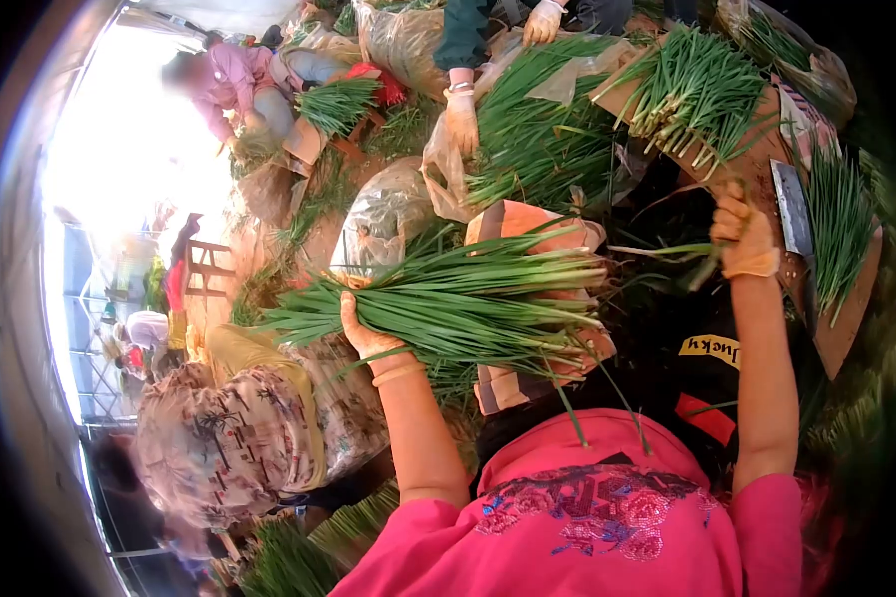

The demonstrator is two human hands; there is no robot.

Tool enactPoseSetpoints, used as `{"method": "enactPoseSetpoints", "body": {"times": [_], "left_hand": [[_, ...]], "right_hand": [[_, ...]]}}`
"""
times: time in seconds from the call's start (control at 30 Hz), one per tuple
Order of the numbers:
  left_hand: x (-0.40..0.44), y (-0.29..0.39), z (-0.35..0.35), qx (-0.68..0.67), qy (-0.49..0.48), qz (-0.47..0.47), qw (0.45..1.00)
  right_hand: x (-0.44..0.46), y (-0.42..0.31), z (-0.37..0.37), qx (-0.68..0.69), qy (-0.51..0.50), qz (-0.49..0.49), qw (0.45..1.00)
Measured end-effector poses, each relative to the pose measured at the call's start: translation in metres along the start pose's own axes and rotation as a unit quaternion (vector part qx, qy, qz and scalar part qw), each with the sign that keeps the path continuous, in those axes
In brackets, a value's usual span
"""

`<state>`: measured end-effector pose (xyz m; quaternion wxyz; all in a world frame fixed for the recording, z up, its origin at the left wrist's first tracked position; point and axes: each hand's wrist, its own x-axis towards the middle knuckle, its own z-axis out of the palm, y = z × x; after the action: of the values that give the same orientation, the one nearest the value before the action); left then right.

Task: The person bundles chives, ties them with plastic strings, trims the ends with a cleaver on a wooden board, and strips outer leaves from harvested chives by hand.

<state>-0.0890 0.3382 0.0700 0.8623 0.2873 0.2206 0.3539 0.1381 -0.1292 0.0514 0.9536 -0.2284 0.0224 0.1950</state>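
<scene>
My left hand (363,330), in a pale orange glove, grips a thick bunch of long green chives (468,298). The leaf tips point left and the pale stem ends point right, above a checked cloth (496,388) over my lap. My right hand (747,237), also gloved, is closed in a fist at the right. A few loose chive stalks (667,251) stick out of it to the left, apart from the big bunch. Beyond that hand lies a broad-bladed knife (792,207) beside more chives (834,224) on a board.
Trimmed chives (697,95) are piled on a brown board (762,134) ahead. A co-worker's gloved hand (461,121) rests by a plastic bag (443,164) and a large chive heap (558,129). Another person (234,85) sits far left; someone in a patterned top (229,438) is close by.
</scene>
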Motion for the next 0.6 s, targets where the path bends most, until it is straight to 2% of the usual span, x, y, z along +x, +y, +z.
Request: {"method": "enactPoseSetpoints", "body": {"times": [0.07,0.1,0.13,0.2,0.23,0.3,0.4,0.47,0.5,0.53,0.57,0.6], "left_hand": [[0.0,-0.001,-0.002,0.013,0.038,-0.006,0.999],[-0.001,-0.003,-0.004,0.02,0.028,0.004,0.999],[-0.002,-0.004,-0.003,0.008,0.02,-0.001,1.0],[-0.006,-0.004,0.0,-0.016,0.003,-0.01,1.0],[-0.007,-0.004,0.004,-0.017,0.001,-0.017,1.0],[-0.014,-0.004,0.015,0.003,0.011,-0.003,1.0],[-0.026,-0.004,0.033,0.029,0.015,0.039,0.999],[-0.026,0.002,0.03,0.03,0.011,0.033,0.999],[-0.026,0.001,0.031,0.035,0.009,0.056,0.998],[-0.024,0.001,0.022,0.026,0.004,0.037,0.999],[-0.016,0.001,0.005,0.018,-0.003,0.016,1.0],[-0.007,-0.001,-0.009,0.009,-0.01,-0.003,1.0]], "right_hand": [[-0.021,-0.009,0.01,-0.129,0.119,-0.023,0.984],[-0.039,0.001,0.042,-0.323,0.157,-0.031,0.933],[-0.057,0.021,0.067,-0.462,0.098,-0.06,0.879],[-0.075,0.064,0.086,-0.527,-0.023,0.028,0.849],[-0.08,0.085,0.088,-0.627,-0.076,0.017,0.775],[-0.09,0.126,0.093,-0.791,-0.171,-0.044,0.585],[-0.094,0.15,0.14,-0.834,-0.195,0.119,0.503],[-0.081,0.152,0.122,-0.835,-0.153,0.169,0.501],[-0.072,0.158,0.089,-0.862,-0.115,0.148,0.471],[-0.06,0.144,0.09,-0.837,-0.078,0.266,0.472],[-0.047,0.147,0.045,-0.841,-0.177,0.198,0.472],[-0.03,0.156,-0.009,-0.886,-0.276,0.078,0.364]]}}
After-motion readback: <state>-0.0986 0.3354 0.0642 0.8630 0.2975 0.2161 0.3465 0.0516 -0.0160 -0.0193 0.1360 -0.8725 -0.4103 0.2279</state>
